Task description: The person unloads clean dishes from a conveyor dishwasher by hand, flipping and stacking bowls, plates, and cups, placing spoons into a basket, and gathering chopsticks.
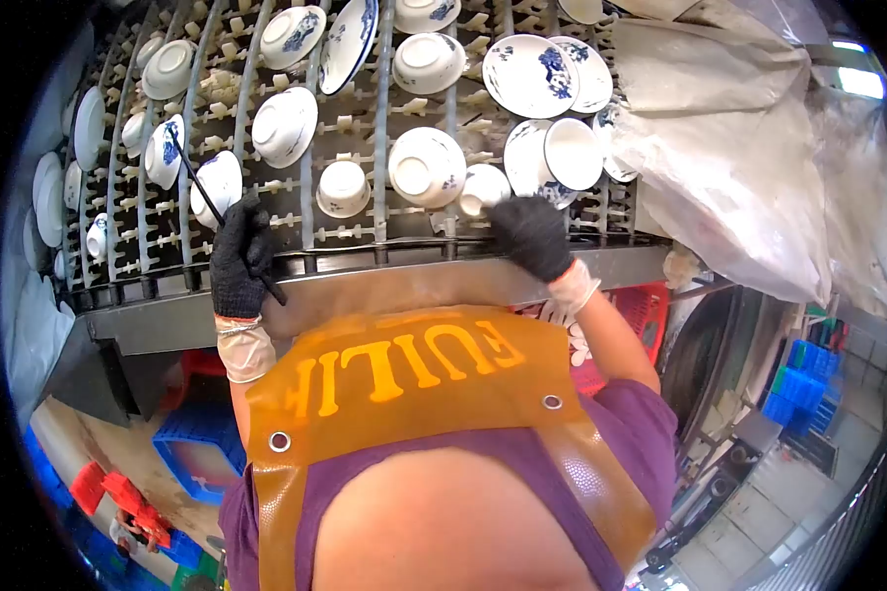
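My left hand [241,254], in a black knit glove, is closed around a thin black rod [195,175] that slants up and left over the rack. The rod's upper end reaches a blue-patterned white dish [165,153], and a white bowl [217,189] leans just above the glove. At the rack's front edge my right hand [532,236], gloved alike, has curled fingers at the rim of a small white cup [484,189]. Its fingertips are partly hidden. Beside that cup sits a larger upturned bowl [427,167]; another white bowl [573,155] rests on plates to the right.
The pegged conveyor rack [379,128] carries several bowls and plates between metal bars. A metal ledge [404,286] runs along its front. Plastic sheeting [729,148] hangs at right. Below stand a red basket [641,315] and a blue crate [199,448].
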Tool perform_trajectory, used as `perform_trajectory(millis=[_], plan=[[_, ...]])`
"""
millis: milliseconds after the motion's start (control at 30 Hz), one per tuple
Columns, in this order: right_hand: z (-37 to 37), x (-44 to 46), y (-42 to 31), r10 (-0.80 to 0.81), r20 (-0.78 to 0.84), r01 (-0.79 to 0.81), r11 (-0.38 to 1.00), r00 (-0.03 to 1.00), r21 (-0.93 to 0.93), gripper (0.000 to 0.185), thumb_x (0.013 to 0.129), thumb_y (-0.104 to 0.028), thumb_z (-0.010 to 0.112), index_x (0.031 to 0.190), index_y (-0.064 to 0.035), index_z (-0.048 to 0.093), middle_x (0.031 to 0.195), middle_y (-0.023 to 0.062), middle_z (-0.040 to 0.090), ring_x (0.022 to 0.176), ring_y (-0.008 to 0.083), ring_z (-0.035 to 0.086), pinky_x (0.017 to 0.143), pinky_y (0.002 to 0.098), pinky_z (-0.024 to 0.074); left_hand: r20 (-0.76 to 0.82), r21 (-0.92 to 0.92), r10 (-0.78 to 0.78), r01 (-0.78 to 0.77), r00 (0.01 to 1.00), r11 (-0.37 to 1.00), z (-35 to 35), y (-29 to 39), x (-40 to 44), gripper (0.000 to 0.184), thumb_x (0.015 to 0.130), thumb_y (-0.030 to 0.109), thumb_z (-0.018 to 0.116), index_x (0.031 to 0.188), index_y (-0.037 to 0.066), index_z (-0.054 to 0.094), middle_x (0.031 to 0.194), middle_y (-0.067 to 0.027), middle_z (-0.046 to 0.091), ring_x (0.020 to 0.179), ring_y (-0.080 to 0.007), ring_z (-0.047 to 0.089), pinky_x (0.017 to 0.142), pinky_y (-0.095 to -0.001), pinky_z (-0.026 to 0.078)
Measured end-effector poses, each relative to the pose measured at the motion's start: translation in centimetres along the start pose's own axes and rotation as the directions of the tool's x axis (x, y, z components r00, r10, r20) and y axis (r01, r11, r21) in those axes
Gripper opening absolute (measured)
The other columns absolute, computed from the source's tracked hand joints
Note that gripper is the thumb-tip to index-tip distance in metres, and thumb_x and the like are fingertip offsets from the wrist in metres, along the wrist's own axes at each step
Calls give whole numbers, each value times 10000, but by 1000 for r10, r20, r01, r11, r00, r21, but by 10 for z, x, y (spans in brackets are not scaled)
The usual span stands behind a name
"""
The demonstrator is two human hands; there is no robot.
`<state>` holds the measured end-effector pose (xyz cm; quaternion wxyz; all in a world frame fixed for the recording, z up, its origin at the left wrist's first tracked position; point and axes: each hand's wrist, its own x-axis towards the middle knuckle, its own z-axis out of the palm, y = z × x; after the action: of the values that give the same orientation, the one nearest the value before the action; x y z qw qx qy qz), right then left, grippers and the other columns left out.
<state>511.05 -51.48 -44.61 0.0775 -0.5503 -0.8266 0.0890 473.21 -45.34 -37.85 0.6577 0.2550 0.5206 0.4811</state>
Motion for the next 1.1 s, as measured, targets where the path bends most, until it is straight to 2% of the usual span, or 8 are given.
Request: perform_trajectory(millis=[167, 300, 467, 500, 567, 700, 767, 1100], plan=[[-1, 80, 127, 354, -609, -289, 935, 710, 206, 409, 756, -228, 678, 1097, -25, 579, 1004, 180, 608, 951, 319, 573, 841, 382, 453, 94, 24, 36, -39, 995, 999, 23, -5, 2, 264, 933, 246, 489, 1104, 67, 580, 837, -3, 580, 487, -29, 368, 408, -168, 276], [25, 130, 211, 570, -47, -511, 767, 820, 387, 481, 702, -249, 701, 1116, -32, 588, 1072, 165, 619, 1000, 318, 572, 873, 378, 435, 76, 176, 148, -159, 986, 971, 40, -2, -5, 279, 940, 273, 474, 1102, 69, 575, 824, -3, 583, 490, -25, 358, 413, -168, 269], [11, 154, 180, 320, -397, 69, 698, 860, 713, 360, 818, -300, 643, 1010, 5, 629, 775, 73, 649, 667, 114, 621, 525, 246, 476, 23, -38, 140, -139, 990, 990, 16, -9, -16, 274, 950, 274, 442, 1091, 71, 560, 816, 1, 553, 482, -33, 345, 413, -173, 266], [-45, 154, 135, 577, 9, -303, 415, 816, 858, 331, 815, -276, 628, 1000, -2, 631, 801, 98, 664, 711, 188, 643, 599, 296, 495, 34, -116, 147, -142, 989, 983, 14, -10, -16, 272, 949, 276, 441, 1086, 73, 558, 816, 4, 549, 482, -32, 345, 413, -174, 267], [-30, 175, 149, 473, -304, -344, 853, 827, 392, 322, 813, -262, 589, 1020, -18, 622, 890, 151, 660, 837, 286, 636, 720, 354, 491, 79, -79, 122, -116, 989, 990, 19, -11, -14, 269, 949, 277, 443, 1082, 74, 559, 821, 7, 546, 478, -33, 344, 408, -174, 267], [159, 253, 274, 332, -293, -361, 932, 896, -46, 326, 824, -206, 489, 1083, -48, 607, 1128, 170, 588, 1020, 318, 573, 892, 381, 446, 30, 49, 21, -23, 999, 999, 54, -20, -3, 246, 936, 279, 479, 1040, 80, 577, 740, 17, 545, 460, -30, 363, 394, -175, 279], [16, 209, 158, 353, 297, -314, 934, 887, -172, 314, 828, -224, 499, 1059, -64, 639, 1134, 169, 584, 1037, 295, 576, 876, 374, 462, 74, 68, -11, 6, 997, 998, 72, -30, -5, 237, 929, 271, 495, 1034, 78, 585, 721, 7, 568, 461, -33, 379, 395, -177, 295], [-1, 189, 134, 349, 303, -350, 935, 887, -54, 283, 841, -145, 439, 989, -62, 665, 1021, 146, 638, 962, 283, 622, 769, 390, 512, 295, 125, -21, -17, 955, 992, 119, -48, -3, 251, 934, 223, 484, 1077, 36, 573, 807, -47, 617, 476, -49, 405, 407, -185, 304]])
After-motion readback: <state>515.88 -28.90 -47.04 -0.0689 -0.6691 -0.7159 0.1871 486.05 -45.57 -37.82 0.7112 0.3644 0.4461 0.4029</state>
